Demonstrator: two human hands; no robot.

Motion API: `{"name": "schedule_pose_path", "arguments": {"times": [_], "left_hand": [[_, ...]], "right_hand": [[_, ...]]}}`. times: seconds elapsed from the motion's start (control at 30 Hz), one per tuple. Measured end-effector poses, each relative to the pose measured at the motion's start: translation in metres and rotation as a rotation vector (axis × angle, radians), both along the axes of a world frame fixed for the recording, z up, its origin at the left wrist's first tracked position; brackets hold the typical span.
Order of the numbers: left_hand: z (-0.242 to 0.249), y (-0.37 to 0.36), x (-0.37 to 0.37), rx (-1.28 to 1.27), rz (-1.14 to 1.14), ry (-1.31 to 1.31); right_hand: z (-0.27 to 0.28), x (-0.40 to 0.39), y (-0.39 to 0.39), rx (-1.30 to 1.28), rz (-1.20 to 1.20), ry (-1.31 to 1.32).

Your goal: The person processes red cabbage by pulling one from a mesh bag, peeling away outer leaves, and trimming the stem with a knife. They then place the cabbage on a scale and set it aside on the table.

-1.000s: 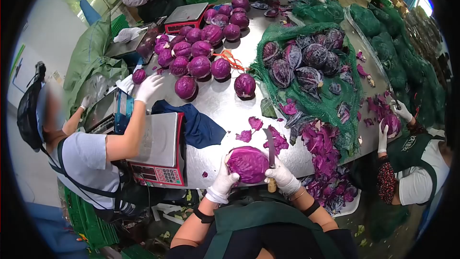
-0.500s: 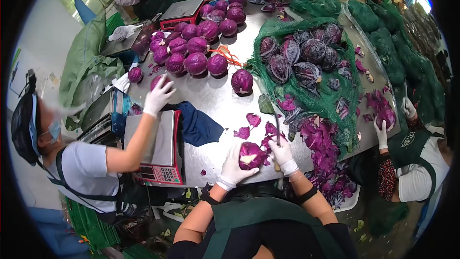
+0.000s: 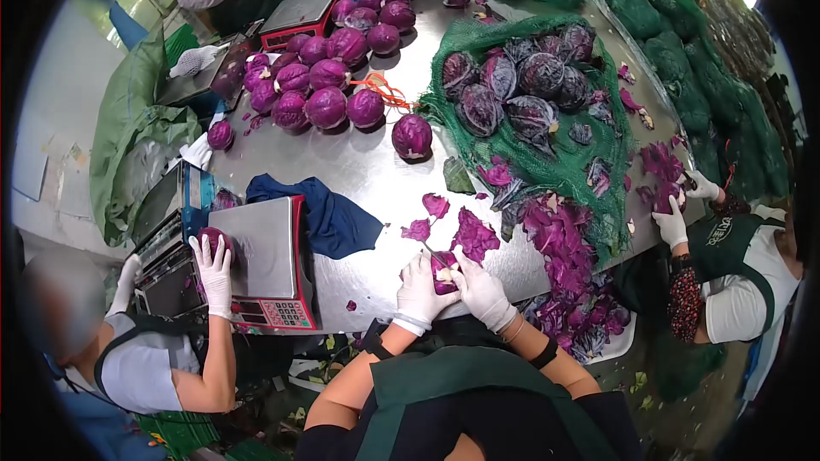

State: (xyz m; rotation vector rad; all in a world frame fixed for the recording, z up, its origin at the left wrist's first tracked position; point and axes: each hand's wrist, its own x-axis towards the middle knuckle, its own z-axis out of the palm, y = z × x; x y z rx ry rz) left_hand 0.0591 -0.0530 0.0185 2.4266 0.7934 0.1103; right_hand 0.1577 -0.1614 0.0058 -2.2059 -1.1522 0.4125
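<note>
At the near table edge, a red cabbage (image 3: 445, 281) with a pale cut stem end sits in my gloved left hand (image 3: 418, 294), whose fingers wrap its left side. My gloved right hand (image 3: 485, 292) is closed on a knife (image 3: 436, 253). The handle is hidden in the glove, and the thin blade slants across the top of the cabbage, by the pale stem. Loose purple leaves (image 3: 475, 236) lie just beyond both hands.
Several trimmed cabbages (image 3: 326, 108) cluster at the back left. A green net (image 3: 444, 119) holds untrimmed heads. A scale (image 3: 269, 248) and blue cloth (image 3: 337, 220) are left. A person (image 3: 184, 350) at left handles a cabbage; another person (image 3: 735, 265) works at right.
My right hand has moved left to the cabbage, and the knife, upright before, now slants over it. A large leaf lies loose beyond. The left co-worker's hand has lowered a cabbage beside the scale.
</note>
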Motion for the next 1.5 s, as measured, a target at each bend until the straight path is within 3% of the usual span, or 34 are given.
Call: {"name": "schedule_pose_path", "arguments": {"times": [0.1,0.13,0.23,0.37,0.43,0.5,0.53,0.6,0.63,0.67,0.7,0.73,0.77,0.83,0.87,0.9,0.97,1.03,1.13,1.17,1.23,1.27,1.3,1.37,1.43,1.5], "left_hand": [[0.0,-0.001,-0.002,0.01,-0.016,-0.021],[0.001,-0.001,-0.003,0.0,-0.018,-0.035],[-0.009,0.004,-0.02,-0.063,-0.12,-0.121],[-0.026,0.047,-0.073,-0.374,-0.222,-0.097],[-0.026,0.047,-0.093,-1.016,-0.009,-0.255],[-0.05,0.036,-0.098,-0.953,0.326,-0.4],[-0.031,0.035,-0.095,-1.127,0.458,-0.295],[-0.062,0.039,-0.11,-1.204,0.45,-0.422],[-0.077,0.042,-0.118,-1.264,0.483,-0.448],[-0.073,0.041,-0.12,-1.261,0.492,-0.448],[-0.063,0.038,-0.117,-1.555,0.53,-0.592],[-0.052,0.035,-0.113,-1.846,0.559,-0.743],[-0.038,0.035,-0.105,-1.838,0.565,-0.75],[-0.016,0.037,-0.085,-2.023,0.337,-0.88],[-0.042,0.04,-0.087,-2.106,0.311,-0.859],[-0.044,0.04,-0.084,-2.096,0.305,-0.869],[-0.043,0.042,-0.074,-2.365,0.18,-0.97],[-0.029,0.043,-0.067,-2.38,0.137,-0.957],[0.002,0.051,-0.054,-2.278,-0.184,-1.073],[-0.015,0.063,-0.055,-2.027,-0.151,-1.038],[0.001,0.082,-0.045,-1.973,0.222,-1.114],[-0.024,0.105,-0.04,-1.548,0.345,-0.995],[0.001,0.12,-0.029,-1.973,0.556,-1.092],[0.015,0.147,-0.012,-1.799,0.816,-0.99],[0.003,0.175,-0.006,-1.903,0.811,-1.125],[-0.011,0.196,-0.018,-2.295,0.329,-1.117]], "right_hand": [[-0.006,0.009,0.0,-0.005,-0.022,0.01],[-0.012,0.016,0.003,0.183,-0.123,0.054],[-0.03,0.043,0.005,0.128,-0.215,0.179],[-0.028,0.075,-0.014,-0.048,-0.293,0.775],[-0.048,0.079,-0.023,0.021,-0.336,0.902],[-0.052,0.085,-0.035,0.052,-0.324,0.921],[-0.013,0.085,-0.037,-0.014,-0.343,0.896],[0.018,0.098,-0.061,-0.092,-0.295,0.981],[0.032,0.112,-0.08,-0.306,-0.122,0.751],[0.041,0.123,-0.099,-0.377,0.11,0.308],[0.05,0.128,-0.11,-0.576,0.129,0.045],[0.081,0.125,-0.11,-0.657,0.044,0.023],[0.065,0.131,-0.126,-0.409,0.085,-0.058],[0.1,0.114,-0.103,-0.194,-0.096,0.52],[0.101,0.102,-0.089,-0.097,-0.129,0.675],[0.1,0.09,-0.077,0.001,-0.163,0.829],[0.088,0.065,-0.051,0.091,-0.091,0.946],[0.072,0.044,-0.03,0.148,0.034,1.131],[0.066,0.023,-0.009,0.165,0.107,1.111],[0.059,0.018,-0.005,0.164,0.125,1.121],[0.042,0.008,-0.007,0.157,0.035,1.078],[0.026,0.005,-0.011,0.165,0.002,1.104],[0.012,0.004,-0.017,0.167,-0.032,1.13],[0.01,0.0,-0.027,0.157,-0.125,1.146],[-0.004,-0.007,-0.035,0.199,-0.182,1.158],[0.001,-0.016,-0.038,0.25,-0.24,1.16]]}}
